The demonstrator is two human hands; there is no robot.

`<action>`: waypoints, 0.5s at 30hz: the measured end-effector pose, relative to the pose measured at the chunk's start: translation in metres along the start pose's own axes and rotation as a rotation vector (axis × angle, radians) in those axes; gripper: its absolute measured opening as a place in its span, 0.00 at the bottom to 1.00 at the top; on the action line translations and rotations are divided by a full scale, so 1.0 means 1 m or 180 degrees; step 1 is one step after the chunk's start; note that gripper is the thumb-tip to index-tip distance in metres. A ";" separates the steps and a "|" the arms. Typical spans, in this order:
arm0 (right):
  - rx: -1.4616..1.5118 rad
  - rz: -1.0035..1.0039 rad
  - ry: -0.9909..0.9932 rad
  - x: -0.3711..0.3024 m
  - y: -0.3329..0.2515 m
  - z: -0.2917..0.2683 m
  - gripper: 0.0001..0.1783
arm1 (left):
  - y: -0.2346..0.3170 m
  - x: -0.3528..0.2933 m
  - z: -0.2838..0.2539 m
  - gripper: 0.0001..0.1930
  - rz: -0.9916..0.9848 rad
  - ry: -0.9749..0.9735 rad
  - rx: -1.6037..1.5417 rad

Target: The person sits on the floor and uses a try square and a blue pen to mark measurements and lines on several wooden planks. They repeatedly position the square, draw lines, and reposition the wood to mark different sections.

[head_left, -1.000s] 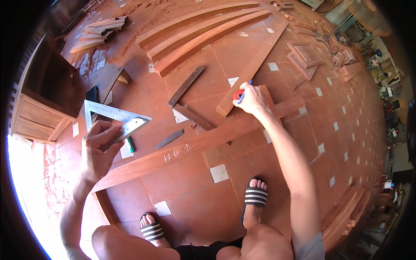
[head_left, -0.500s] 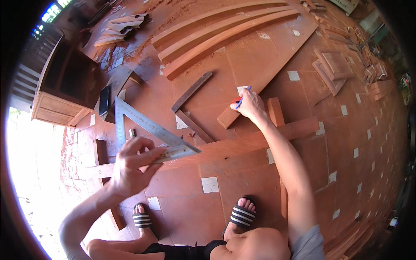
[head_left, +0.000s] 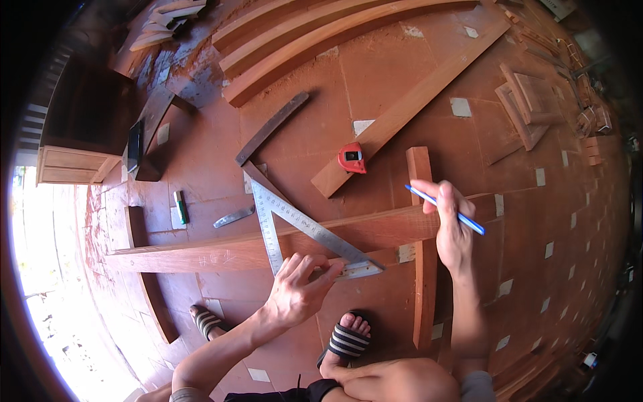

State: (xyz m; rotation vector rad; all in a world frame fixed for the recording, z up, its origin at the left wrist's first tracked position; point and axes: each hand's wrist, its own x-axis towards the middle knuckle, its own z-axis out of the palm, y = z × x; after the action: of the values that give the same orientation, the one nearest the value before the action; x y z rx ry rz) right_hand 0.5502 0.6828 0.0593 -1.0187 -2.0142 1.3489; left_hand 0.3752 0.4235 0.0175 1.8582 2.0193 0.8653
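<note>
My left hand (head_left: 301,287) is closed on the near edge of a metal triangle square (head_left: 305,226), which lies over the long wooden beam (head_left: 194,254). Pencilled marks show on the beam's near face, left of the square. My right hand (head_left: 454,224) pinches a blue pen (head_left: 462,220) above the beam's right part, with the tip pointing left. Beyond the beam, a red tape measure (head_left: 351,158) rests on a slanting wooden plank (head_left: 408,110). A dark wooden bevel gauge (head_left: 271,130) with two arms lies just past the square.
Two wooden cross pieces (head_left: 423,295) (head_left: 153,301) bear the beam. A green marker (head_left: 181,208) and a small metal blade (head_left: 233,217) lie on the tiles. Long curved boards (head_left: 288,60) stretch across the back. A cabinet (head_left: 77,164) stands at left; panels (head_left: 529,100) lie at right.
My left hand has brought the square rightward onto the beam. My right hand has left the tape measure on the plank and come nearer with the pen.
</note>
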 end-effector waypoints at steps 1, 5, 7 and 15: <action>0.0100 0.0033 -0.0031 -0.007 0.000 0.000 0.31 | -0.001 0.003 0.004 0.28 0.0030 0.0044 -0.0027; 0.0410 0.0250 0.0003 -0.026 0.000 0.007 0.25 | -0.003 0.010 0.006 0.29 -0.0028 -0.0027 0.0014; 0.0595 0.0477 0.0087 -0.032 -0.001 0.013 0.22 | -0.003 0.013 0.005 0.29 -0.0031 -0.0078 0.0052; 0.0652 0.0489 -0.0248 -0.031 0.002 0.022 0.10 | -0.002 0.020 0.002 0.26 -0.0183 -0.0285 -0.0013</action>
State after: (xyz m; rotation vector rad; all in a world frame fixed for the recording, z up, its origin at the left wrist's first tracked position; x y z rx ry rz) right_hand 0.5526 0.6460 0.0491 -1.0578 -1.8363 1.6613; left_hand 0.3722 0.4428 0.0191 1.7943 2.0046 0.7565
